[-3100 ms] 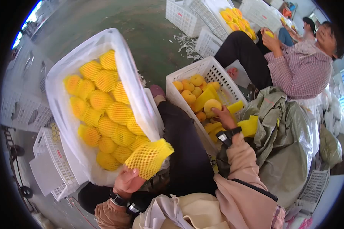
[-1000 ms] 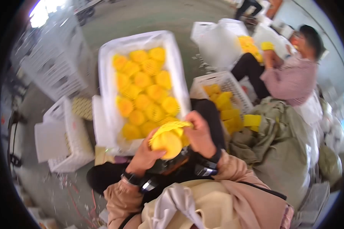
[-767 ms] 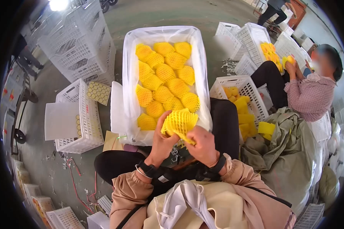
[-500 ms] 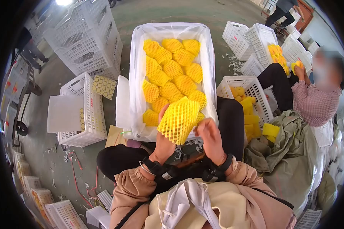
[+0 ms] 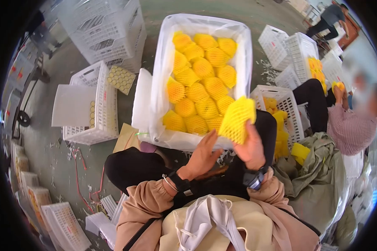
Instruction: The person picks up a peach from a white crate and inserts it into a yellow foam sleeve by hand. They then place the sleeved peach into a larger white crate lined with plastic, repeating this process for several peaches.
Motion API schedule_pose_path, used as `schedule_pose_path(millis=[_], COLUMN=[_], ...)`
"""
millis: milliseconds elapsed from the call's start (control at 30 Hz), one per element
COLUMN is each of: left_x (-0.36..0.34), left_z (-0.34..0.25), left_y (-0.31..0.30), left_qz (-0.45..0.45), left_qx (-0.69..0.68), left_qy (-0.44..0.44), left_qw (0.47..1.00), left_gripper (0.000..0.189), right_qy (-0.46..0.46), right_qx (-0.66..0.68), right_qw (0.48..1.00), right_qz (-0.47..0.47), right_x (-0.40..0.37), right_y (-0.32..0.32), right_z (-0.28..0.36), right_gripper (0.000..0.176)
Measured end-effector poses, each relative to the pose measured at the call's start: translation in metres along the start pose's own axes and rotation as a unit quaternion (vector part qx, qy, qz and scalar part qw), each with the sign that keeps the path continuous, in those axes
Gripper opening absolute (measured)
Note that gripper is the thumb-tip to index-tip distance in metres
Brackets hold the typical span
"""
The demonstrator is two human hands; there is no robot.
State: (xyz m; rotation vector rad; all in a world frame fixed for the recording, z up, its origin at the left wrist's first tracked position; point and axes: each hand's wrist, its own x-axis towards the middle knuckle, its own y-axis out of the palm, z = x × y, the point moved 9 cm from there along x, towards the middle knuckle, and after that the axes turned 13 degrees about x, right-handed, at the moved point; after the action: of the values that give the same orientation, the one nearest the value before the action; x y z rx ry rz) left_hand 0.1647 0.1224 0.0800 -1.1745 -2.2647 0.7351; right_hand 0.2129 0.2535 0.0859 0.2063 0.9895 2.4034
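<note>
My right hand (image 5: pixel 250 148) grips a fruit wrapped in a yellow foam net (image 5: pixel 237 119) at the near right corner of a white plastic-lined crate (image 5: pixel 162 79). Inside that crate lie several net-wrapped yellow fruits (image 5: pixel 201 88). My left hand (image 5: pixel 205 151) is open just left of the wrapped fruit, its fingers spread over the crate's near rim, holding nothing.
A white basket (image 5: pixel 290 109) of bare fruit and yellow nets stands to the right, by a grey-green sack (image 5: pixel 322 180). A seated person (image 5: pixel 347 125) in a checked shirt works at the far right. Empty white crates (image 5: pixel 97 104) stand at the left and back.
The wrapped fruit passed from my left hand to my right hand and moved right toward the crate's near corner. My left hand let go and opened.
</note>
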Motion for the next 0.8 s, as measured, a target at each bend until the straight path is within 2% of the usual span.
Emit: schedule_pose_path(millis=[33,67,133,167,233,267,333,367,433,467,567,700,767,800], left_x=[-0.004,-0.006,-0.008,-0.009,-0.009,-0.01,-0.015,-0.015,-0.016,-0.016,-0.017,-0.016,-0.016,-0.016], left_z=[0.0,0.004,0.008,0.016,0.035,0.042,0.064,0.065,0.055,0.055,0.051,0.05,0.051,0.052], left_y=[0.002,-0.001,-0.007,-0.009,-0.016,-0.019,-0.002,-0.001,-0.005,-0.007,-0.013,-0.015,-0.012,-0.011], left_qz=[0.007,0.005,0.011,0.012,-0.012,-0.01,0.131,0.132,0.092,0.094,0.099,0.107,0.117,0.116], left_qx=[0.069,0.068,0.208,0.207,0.34,0.338,0.345,0.344,0.356,0.356,0.337,0.303,0.303,0.307], left_qy=[0.02,0.011,0.022,0.017,-0.003,-0.008,-0.043,-0.046,-0.024,-0.025,-0.018,-0.023,-0.022,-0.022], left_qw=[0.997,0.998,0.978,0.978,0.94,0.941,0.928,0.929,0.929,0.93,0.936,0.947,0.945,0.944], left_gripper=[0.053,0.053,0.053,0.053,0.039,0.039,0.019,0.019,0.007,0.007,0.009,0.01,0.01,0.008], right_qy=[0.005,-0.035,-0.026,-0.021,0.07,0.076,0.18,0.182,0.237,0.238,0.242,0.22,0.115,0.114], right_qx=[0.047,-0.04,0.007,0.007,-0.074,-0.074,-0.144,-0.144,-0.259,-0.259,-0.408,-0.419,-0.573,-0.574], right_qw=[0.999,0.998,1.0,1.0,0.994,0.994,0.97,0.97,0.933,0.933,0.873,0.871,0.781,0.781], right_qz=[0.009,0.018,-0.001,-0.002,0.038,0.037,0.073,0.073,0.073,0.072,0.115,0.132,0.221,0.22], right_x=[0.007,0.017,0.037,0.049,0.075,0.087,0.099,0.102,0.102,0.105,0.1,0.091,0.09,0.089], right_y=[0.023,0.024,0.033,0.029,0.018,0.014,0.018,0.021,0.018,0.01,-0.002,0.01,0.032,0.027], right_z=[0.018,0.032,0.036,0.031,-0.002,-0.015,-0.067,-0.08,-0.114,-0.129,-0.158,-0.167,-0.158,-0.162], right_gripper=[0.039,0.039,0.035,0.035,0.042,0.042,0.049,0.049,0.055,0.055,0.072,0.064,0.063,0.063])
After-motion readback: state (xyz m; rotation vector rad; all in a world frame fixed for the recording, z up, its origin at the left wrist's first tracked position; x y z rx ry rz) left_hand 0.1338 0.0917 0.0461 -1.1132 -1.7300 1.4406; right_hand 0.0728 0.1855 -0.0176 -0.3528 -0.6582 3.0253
